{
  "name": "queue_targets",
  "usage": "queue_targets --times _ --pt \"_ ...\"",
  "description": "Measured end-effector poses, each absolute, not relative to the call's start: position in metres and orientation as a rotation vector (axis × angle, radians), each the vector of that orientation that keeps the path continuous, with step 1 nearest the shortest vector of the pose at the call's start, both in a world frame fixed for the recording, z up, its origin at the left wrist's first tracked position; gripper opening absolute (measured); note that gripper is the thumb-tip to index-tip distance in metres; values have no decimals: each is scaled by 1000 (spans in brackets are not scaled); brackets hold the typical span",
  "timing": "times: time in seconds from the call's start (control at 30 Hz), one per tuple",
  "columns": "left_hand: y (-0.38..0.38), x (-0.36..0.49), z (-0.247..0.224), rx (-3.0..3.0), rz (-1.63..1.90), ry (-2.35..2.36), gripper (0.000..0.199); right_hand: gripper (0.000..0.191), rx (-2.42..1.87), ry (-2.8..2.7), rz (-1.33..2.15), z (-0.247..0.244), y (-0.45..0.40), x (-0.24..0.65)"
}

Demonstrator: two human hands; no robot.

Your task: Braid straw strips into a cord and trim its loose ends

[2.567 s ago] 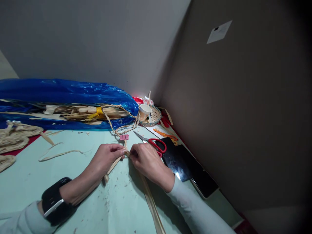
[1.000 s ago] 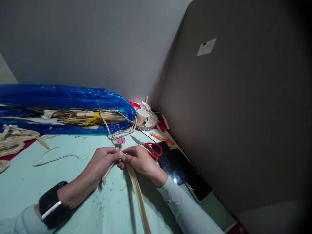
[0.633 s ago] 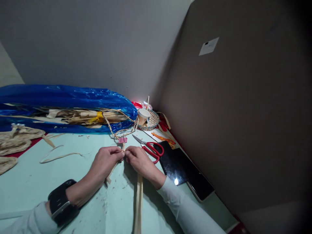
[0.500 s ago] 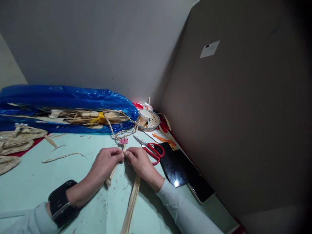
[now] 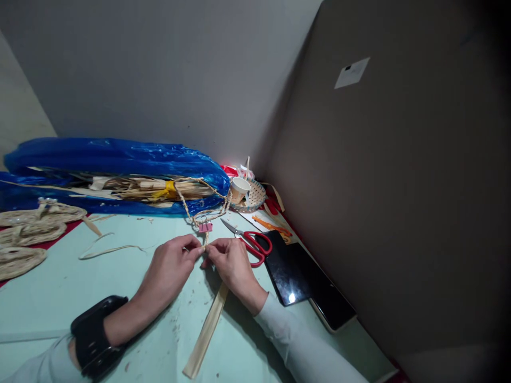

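My left hand [image 5: 170, 268] and my right hand [image 5: 231, 268] meet at the middle of the table, thumbs and fingertips pinched together on a thin plaited straw cord [image 5: 206, 239]. A pink binder clip [image 5: 206, 227] grips the cord just beyond my fingertips. Past the clip, the finished-looking braid [image 5: 181, 199] loops up toward the straw bundle. From beneath my right hand a flat pale straw strip [image 5: 205, 334] runs toward me, its cut end in sight. The exact crossing of the strands is hidden by my fingers.
Red-handled scissors [image 5: 255, 247] lie right of my right hand, against black tablets [image 5: 293, 282]. Behind are orange scissors [image 5: 275, 226], a paper cup [image 5: 240, 190] in a woven basket [image 5: 259, 197], and a blue plastic bag [image 5: 120, 154] around straw [image 5: 136, 187]. Coiled straw pieces [image 5: 35, 229] lie left.
My fingers have shifted slightly on the cord. The strip end under my left hand has gone from sight, and the strip below my right hand has swung left. The view has turned a little.
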State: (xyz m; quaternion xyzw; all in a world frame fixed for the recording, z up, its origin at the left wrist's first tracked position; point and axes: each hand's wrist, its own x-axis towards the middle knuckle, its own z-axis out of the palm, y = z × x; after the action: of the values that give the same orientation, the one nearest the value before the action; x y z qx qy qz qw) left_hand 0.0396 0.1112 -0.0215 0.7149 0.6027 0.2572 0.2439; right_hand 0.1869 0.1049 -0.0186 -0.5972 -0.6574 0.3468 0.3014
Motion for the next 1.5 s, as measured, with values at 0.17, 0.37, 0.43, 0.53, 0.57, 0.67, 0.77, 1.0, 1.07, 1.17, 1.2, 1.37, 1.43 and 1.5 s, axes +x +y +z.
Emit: queue_targets --times 0.17,0.37,0.43,0.53,0.57,0.67,0.77,1.0,1.07,1.17,1.2,1.37,1.43,1.5 --pt "115 42 -17 2042 594 1742 19 24 -1580 -1690 972 -21 106 186" --pt "101 57 -15 2238 548 1866 18 25 -1548 -1618 1093 -26 109 185" --pt "92 59 -16 2319 516 1841 16 27 -1537 -1591 1138 -28 110 188" --pt "79 59 -20 2419 431 1784 15 31 -1510 -1550 1217 -30 113 193" --pt "76 60 -22 2446 398 1756 18 31 -1498 -1536 1248 -31 113 194" --pt "68 64 -27 2503 293 1631 26 30 -1464 -1496 1342 -32 114 195" --pt "59 68 -27 2515 238 1493 33 29 -1450 -1461 1414 -33 115 193" --pt "72 47 -5 2300 524 1444 32 31 -1463 -1441 1404 -34 115 196" --pt "91 40 -3 2124 687 1575 19 31 -1465 -1468 1383 -34 115 196" --pt "118 40 -10 1876 599 1445 20 29 -1477 -1547 1319 -34 114 194" --pt "124 42 -14 1795 556 1392 22 29 -1487 -1582 1285 -33 114 194" --pt "132 53 -31 1500 513 1281 29 25 -1581 -1770 1010 -20 108 199" --pt "131 54 -35 1438 548 1289 30 22 -1638 -1840 868 -15 104 200" --pt "130 54 -37 1400 592 1315 31 18 -1699 -1904 728 -13 100 199"
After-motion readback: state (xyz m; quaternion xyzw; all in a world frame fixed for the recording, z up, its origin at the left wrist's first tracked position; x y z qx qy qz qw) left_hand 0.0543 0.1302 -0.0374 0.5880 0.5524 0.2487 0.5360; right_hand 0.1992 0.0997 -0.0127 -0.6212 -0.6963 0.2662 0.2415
